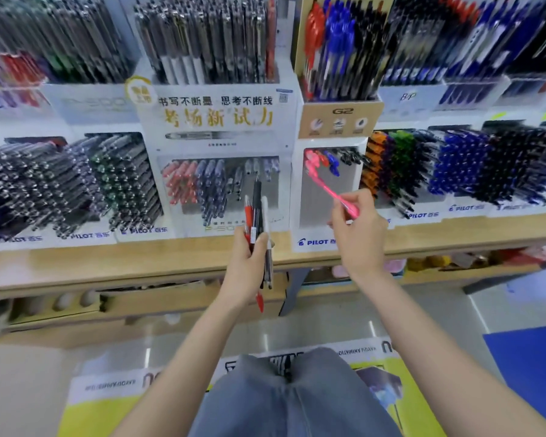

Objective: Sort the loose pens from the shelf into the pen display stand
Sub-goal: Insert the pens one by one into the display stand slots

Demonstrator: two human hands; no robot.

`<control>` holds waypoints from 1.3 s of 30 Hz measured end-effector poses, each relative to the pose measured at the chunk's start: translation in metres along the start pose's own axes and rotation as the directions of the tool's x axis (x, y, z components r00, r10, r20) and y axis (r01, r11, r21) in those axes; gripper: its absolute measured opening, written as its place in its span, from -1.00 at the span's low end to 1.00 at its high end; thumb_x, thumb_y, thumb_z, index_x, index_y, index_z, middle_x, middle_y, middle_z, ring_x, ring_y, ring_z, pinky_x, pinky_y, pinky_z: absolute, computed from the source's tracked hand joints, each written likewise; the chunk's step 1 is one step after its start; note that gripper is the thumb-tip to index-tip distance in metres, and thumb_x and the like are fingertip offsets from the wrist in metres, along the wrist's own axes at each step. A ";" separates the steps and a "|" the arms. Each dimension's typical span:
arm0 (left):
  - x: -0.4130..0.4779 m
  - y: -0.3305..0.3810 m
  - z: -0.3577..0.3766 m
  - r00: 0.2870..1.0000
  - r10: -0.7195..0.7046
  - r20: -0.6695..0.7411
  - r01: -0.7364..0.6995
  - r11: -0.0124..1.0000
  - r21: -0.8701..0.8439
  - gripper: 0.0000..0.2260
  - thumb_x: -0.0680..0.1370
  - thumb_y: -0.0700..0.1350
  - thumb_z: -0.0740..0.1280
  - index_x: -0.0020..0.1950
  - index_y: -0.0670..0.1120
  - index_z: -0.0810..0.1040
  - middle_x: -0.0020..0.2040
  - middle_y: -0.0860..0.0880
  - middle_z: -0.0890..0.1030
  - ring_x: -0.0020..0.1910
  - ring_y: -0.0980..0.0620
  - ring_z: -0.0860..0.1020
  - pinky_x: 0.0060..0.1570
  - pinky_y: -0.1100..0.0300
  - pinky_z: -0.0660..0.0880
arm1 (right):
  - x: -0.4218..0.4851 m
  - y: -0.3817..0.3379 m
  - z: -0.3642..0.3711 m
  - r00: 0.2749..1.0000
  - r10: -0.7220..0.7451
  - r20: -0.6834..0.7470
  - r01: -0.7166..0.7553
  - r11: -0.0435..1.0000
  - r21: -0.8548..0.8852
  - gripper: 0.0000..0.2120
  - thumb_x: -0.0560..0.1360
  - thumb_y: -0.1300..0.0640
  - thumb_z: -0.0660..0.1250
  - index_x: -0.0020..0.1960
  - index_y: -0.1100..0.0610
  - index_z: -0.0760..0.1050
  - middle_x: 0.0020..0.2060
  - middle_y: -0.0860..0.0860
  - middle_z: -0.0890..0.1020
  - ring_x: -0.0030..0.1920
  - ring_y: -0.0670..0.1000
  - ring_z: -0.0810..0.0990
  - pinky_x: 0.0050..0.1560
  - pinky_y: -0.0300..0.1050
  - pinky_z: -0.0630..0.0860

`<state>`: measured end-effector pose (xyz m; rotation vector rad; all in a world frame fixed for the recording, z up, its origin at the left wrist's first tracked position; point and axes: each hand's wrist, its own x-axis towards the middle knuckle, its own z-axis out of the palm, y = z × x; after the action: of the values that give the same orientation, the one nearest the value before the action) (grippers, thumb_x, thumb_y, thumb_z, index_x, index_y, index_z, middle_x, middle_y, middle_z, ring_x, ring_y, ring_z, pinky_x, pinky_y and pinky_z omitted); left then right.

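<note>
The left hand (249, 257) grips a small bundle of pens (258, 222), red, black and white, held upright in front of the wooden shelf (139, 263), just near the white display with the Chinese text. The right hand (358, 228) pinches a pink pen (331, 192) by its near end, and the pen points up and to the left into the compartment of the pen display stand (328, 184) under the G2 sign. In the far top of this compartment a few pink, red, blue and black pens already lie.

A stationery shop: shelf (139, 263) of branded pen display stands (328, 190) packed with colour-sorted pens (460, 165).
</note>
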<state>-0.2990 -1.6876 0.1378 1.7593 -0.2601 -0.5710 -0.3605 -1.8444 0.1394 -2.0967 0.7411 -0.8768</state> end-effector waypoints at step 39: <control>0.017 0.028 0.001 0.997 0.071 0.024 -0.072 0.997 0.018 -0.91 0.65 -0.06 0.10 0.13 -0.02 0.32 -0.11 0.07 0.43 -0.17 0.24 0.39 -0.17 0.40 0.32 | 0.031 -0.014 0.038 0.999 -0.040 -0.011 0.038 0.992 -0.123 -0.83 0.51 0.15 0.34 -0.04 0.27 0.52 -0.27 0.13 0.62 -0.28 0.09 0.58 -0.21 0.06 0.55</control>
<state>-0.2813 -1.7040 0.1598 1.7550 -0.3444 -0.5394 -0.3098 -1.8437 0.1421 -2.2223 0.7816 -0.8876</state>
